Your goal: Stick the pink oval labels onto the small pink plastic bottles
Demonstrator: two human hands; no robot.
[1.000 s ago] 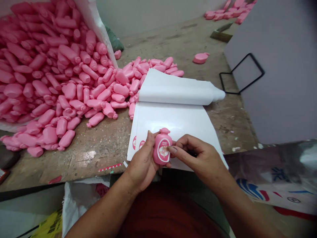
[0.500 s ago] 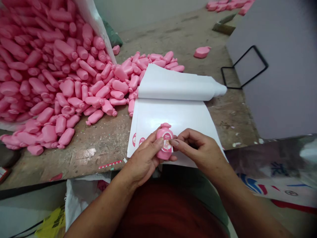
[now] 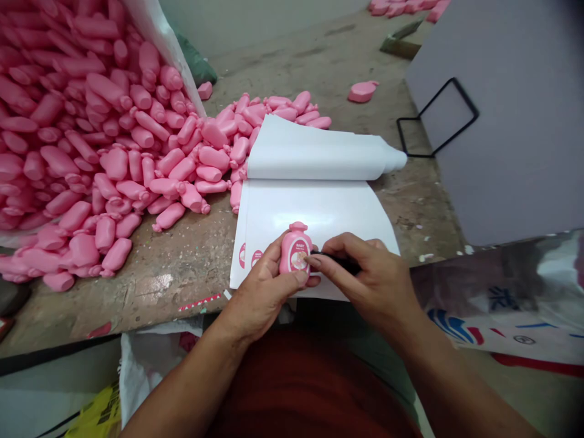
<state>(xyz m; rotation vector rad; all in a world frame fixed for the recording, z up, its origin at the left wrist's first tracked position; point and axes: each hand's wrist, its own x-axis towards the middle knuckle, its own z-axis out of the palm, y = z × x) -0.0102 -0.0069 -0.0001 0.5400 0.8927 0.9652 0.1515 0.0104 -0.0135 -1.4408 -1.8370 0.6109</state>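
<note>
My left hand (image 3: 269,274) is closed around a small pink plastic bottle (image 3: 297,227), held upright over the label sheets with its thumb on the lower front. An oval label (image 3: 300,248) with the word BABY sits on the bottle's face. In my right hand (image 3: 365,264) is a slim black tool (image 3: 335,259), its kind unclear; the thumb and fingers pinch it, and its tip reaches the label's right edge. Beneath both hands lies a stack of white label sheets (image 3: 314,204), its upper part folded back. A few printed oval labels (image 3: 256,257) show at its left edge.
A large heap of pink bottles (image 3: 182,167) spills from a white sack (image 3: 176,55) on the left. One bottle (image 3: 362,91) lies apart at the back. A grey panel (image 3: 497,140) with a black wire stand (image 3: 438,149) rises on the right of the worn table (image 3: 150,267).
The black tool now shows in my right hand, where it was hidden before. My left thumb has slid down the bottle, uncovering more of the label. The whole view has shifted slightly.
</note>
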